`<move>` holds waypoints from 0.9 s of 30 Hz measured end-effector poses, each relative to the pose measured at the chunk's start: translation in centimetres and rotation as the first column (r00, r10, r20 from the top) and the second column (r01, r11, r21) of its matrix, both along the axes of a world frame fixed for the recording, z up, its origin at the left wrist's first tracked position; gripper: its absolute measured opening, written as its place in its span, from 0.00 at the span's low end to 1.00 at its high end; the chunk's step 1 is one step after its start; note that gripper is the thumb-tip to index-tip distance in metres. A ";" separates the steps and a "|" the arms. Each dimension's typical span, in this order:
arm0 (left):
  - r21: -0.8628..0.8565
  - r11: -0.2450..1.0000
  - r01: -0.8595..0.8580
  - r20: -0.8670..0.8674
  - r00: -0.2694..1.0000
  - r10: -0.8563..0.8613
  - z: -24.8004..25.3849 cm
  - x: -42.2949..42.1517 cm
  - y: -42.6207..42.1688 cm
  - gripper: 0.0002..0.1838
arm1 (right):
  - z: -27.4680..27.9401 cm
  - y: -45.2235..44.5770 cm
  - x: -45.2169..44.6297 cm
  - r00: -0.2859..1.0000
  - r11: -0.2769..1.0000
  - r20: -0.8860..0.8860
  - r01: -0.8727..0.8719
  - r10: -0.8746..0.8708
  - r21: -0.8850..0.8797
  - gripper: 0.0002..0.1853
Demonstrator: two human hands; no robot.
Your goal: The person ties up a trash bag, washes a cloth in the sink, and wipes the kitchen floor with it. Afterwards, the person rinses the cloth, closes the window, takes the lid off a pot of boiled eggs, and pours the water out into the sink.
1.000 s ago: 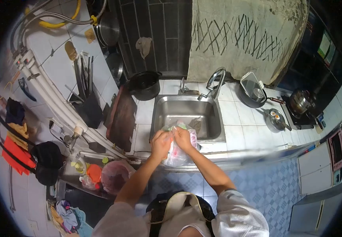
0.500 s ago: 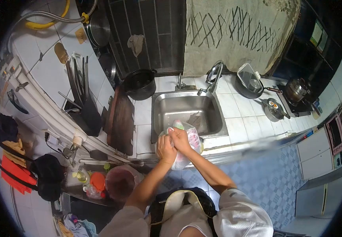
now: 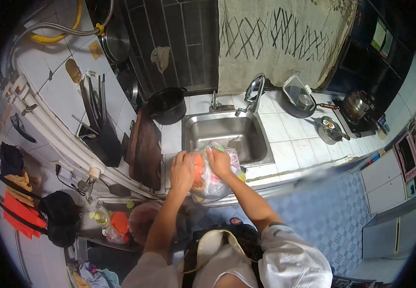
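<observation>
A clear plastic bag (image 3: 213,185) with orange, pink and green colours showing through it hangs at the front edge of the steel sink (image 3: 202,139). My right hand (image 3: 219,163) grips the bag's top, thumb pointing up. At the bag's left side, my left hand (image 3: 182,172) has its fingers bent round the edge, beside something orange (image 3: 198,169) in the bag. What exactly the bag contains I cannot make out. Behind the sink rises a curved chrome faucet (image 3: 255,93).
A black pot (image 3: 167,106) and an upright dark wooden board (image 3: 145,151) stand left of the sink. To the right are a dark pan (image 3: 298,108), a small pot with eggs (image 3: 330,134) and a stove (image 3: 356,127). A pinkish bucket (image 3: 143,223) is low left.
My hands, together at the bag's top before, have moved apart. The left one has shifted left to the bag's side, and the bag looks wider, with orange contents now showing.
</observation>
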State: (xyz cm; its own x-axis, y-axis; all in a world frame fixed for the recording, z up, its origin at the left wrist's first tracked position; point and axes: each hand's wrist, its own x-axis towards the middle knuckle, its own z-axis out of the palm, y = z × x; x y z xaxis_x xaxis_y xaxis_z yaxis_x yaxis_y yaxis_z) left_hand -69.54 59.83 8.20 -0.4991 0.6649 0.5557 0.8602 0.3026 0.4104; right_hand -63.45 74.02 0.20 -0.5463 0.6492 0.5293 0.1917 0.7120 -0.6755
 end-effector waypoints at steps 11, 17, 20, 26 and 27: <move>0.314 0.809 0.496 0.689 0.467 -0.554 -0.9 -1.0 6.2 0.16 | 2.5 0.1 1.1 0.995 0.965 0.012 0.097 -0.097 -0.244 0.14; 0.028 0.871 0.491 0.910 0.348 -0.226 -0.2 -2.3 8.4 0.20 | 0.1 5.4 -0.3 0.976 0.813 -0.028 -0.196 0.216 -0.548 0.11; 0.148 0.842 0.519 0.934 0.205 -0.291 0.2 -2.8 8.4 0.19 | 4.7 7.6 1.7 0.910 0.685 -0.112 -0.377 0.399 -0.623 0.16; 0.193 0.803 0.564 0.967 0.029 -0.252 -0.1 -1.4 8.2 0.15 | 8.8 14.4 4.8 0.667 0.909 0.672 -0.416 0.323 -0.024 0.13; 0.193 0.803 0.564 0.967 0.030 -0.253 -0.9 -1.5 8.7 0.15 | 9.2 13.9 5.1 0.667 0.909 0.672 -0.417 0.323 -0.023 0.13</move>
